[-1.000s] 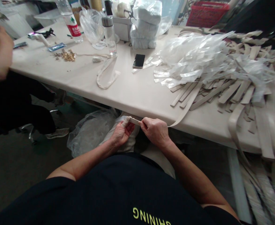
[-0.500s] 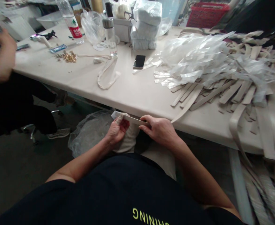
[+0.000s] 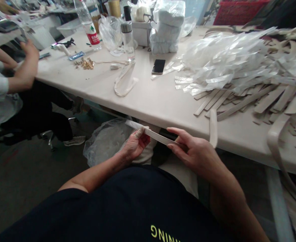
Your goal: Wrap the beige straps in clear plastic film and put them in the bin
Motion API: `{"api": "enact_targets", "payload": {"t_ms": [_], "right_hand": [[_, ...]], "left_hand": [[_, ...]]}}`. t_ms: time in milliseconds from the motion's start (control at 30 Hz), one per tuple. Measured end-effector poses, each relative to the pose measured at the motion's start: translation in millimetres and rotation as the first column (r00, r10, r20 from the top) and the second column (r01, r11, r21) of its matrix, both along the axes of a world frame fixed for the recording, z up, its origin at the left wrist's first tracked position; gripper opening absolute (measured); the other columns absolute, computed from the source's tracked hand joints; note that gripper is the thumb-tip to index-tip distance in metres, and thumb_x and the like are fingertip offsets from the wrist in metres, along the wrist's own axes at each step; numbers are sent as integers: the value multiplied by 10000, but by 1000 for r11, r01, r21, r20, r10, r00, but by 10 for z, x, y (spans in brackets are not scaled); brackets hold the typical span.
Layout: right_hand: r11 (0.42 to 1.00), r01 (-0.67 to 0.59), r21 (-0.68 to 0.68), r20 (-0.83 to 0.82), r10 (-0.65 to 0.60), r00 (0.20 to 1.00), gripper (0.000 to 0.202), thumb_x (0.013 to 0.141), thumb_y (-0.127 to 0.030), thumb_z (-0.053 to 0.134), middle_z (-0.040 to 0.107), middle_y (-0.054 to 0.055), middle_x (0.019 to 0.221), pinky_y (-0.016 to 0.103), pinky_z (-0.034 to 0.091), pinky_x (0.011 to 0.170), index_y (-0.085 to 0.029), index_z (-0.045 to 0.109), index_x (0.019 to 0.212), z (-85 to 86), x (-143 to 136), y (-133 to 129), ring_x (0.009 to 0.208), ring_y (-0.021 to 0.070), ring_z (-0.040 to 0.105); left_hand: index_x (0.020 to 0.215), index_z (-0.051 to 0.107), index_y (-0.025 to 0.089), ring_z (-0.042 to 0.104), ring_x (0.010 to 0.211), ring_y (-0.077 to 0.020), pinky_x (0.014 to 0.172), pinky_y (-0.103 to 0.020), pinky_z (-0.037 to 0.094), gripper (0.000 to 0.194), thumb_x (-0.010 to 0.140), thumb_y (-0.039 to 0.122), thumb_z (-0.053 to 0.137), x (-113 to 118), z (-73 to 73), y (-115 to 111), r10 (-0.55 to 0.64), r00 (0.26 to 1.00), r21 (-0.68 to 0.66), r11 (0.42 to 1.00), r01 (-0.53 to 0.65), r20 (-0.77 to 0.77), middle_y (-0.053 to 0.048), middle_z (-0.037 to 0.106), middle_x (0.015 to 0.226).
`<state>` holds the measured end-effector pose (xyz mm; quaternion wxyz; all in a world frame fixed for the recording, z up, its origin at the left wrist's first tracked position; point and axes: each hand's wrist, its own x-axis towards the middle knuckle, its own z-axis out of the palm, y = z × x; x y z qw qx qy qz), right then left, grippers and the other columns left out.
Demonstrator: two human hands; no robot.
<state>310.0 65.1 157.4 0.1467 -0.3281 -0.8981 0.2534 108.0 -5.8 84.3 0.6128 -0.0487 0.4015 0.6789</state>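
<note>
A long flat beige strap [image 3: 160,137] crosses between my hands below the table's front edge. My left hand [image 3: 135,144] pinches it between thumb and fingers; a pale covering shows on a fingertip. Beyond that hand the strap's end, whitish like plastic film, sticks out to the left. My right hand [image 3: 195,149] is curled loosely round the strap, index finger and thumb spaced apart on either side of it. Behind the right hand a bent beige length hangs over the table edge; its link to the held strap is hidden.
A heap of beige straps [image 3: 264,97] with clear film [image 3: 218,64] covers the table's right side. A phone [image 3: 158,66], glass bottle [image 3: 128,42], plastic bottle [image 3: 91,32] and gold metal pieces [image 3: 87,64] lie farther back. A clear bag [image 3: 105,141] hangs below; a co-worker's arm [image 3: 24,72] is at left.
My right hand has moved right, away from my left, and its index finger has lifted. More strap shows between the hands. The view has turned left, showing more of the co-worker.
</note>
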Motion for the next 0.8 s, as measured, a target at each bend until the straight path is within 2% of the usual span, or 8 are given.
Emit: {"api": "enact_targets", "payload": {"t_ms": [100, 233, 333, 400, 467, 600, 700, 800], "right_hand": [[997, 53, 50, -55, -50, 997, 417, 987, -347, 559, 735, -5, 757, 268, 409, 551, -260, 610, 1392, -44, 163, -38, 571, 159, 659], [995, 62, 73, 81, -68, 994, 382, 985, -296, 561, 755, 15, 774, 278, 383, 546, -244, 647, 1354, -161, -54, -129, 613, 194, 694], [997, 71, 22, 53, -72, 996, 430, 974, -317, 588, 761, 20, 814, 268, 407, 557, -237, 612, 1397, -174, -16, -131, 639, 190, 699], [997, 80, -15, -34, -80, 996, 451, 976, -339, 585, 747, 1, 799, 254, 423, 563, -250, 589, 1418, -150, 163, -121, 616, 164, 679], [994, 110, -5, -91, -110, 990, 440, 982, -351, 564, 735, -6, 776, 250, 426, 562, -260, 595, 1411, -140, 319, -126, 589, 151, 659], [992, 125, 27, -37, -124, 992, 407, 980, -333, 526, 737, 18, 765, 263, 388, 541, -241, 641, 1360, -220, 254, -166, 557, 162, 632], [992, 87, -89, -6, -87, 996, 414, 976, -322, 530, 728, 22, 760, 260, 385, 537, -216, 636, 1362, -297, 170, -173, 574, 166, 630], [964, 77, -253, -114, -109, 988, 450, 973, -365, 562, 692, -1, 735, 246, 416, 540, -215, 595, 1395, -322, 365, -167, 568, 149, 604]], "left_hand": [[861, 737, 140, 704, 702, -118, 663, -219, 561, 143, 858, 254, 822, 50, 2, -21, -32, 1000, 15, 999, 32, 1, -17, 756, 809], [849, 747, 107, 705, 735, -143, 712, -235, 568, 307, 721, 315, 934, 272, -42, -47, -217, 976, 98, 971, 217, -14, -47, 758, 816], [850, 749, 108, 710, 759, -139, 718, -227, 566, 250, 777, 297, 895, 254, -22, -7, -178, 984, 86, 980, 179, -25, -55, 765, 841], [861, 747, 129, 713, 765, -126, 706, -215, 559, 158, 847, 261, 833, 177, 10, 21, -99, 994, 46, 994, 100, -36, -42, 768, 859], [872, 745, 143, 711, 753, -120, 694, -213, 553, 130, 865, 252, 815, 149, 21, 24, -72, 996, 26, 997, 74, -46, -28, 765, 852], [874, 749, 118, 703, 729, -133, 693, -227, 556, 299, 740, 320, 923, 337, -51, -35, -232, 972, 49, 971, 233, -38, -36, 749, 806], [825, 742, 108, 701, 726, -138, 701, -231, 560, 334, 692, 331, 953, 447, -86, -41, -297, 954, 51, 953, 299, -48, -47, 746, 796], [874, 754, 124, 707, 750, -127, 701, -221, 562, 246, 774, 295, 899, 380, -48, 1, -225, 972, 55, 972, 229, -64, -43, 761, 850]]}}
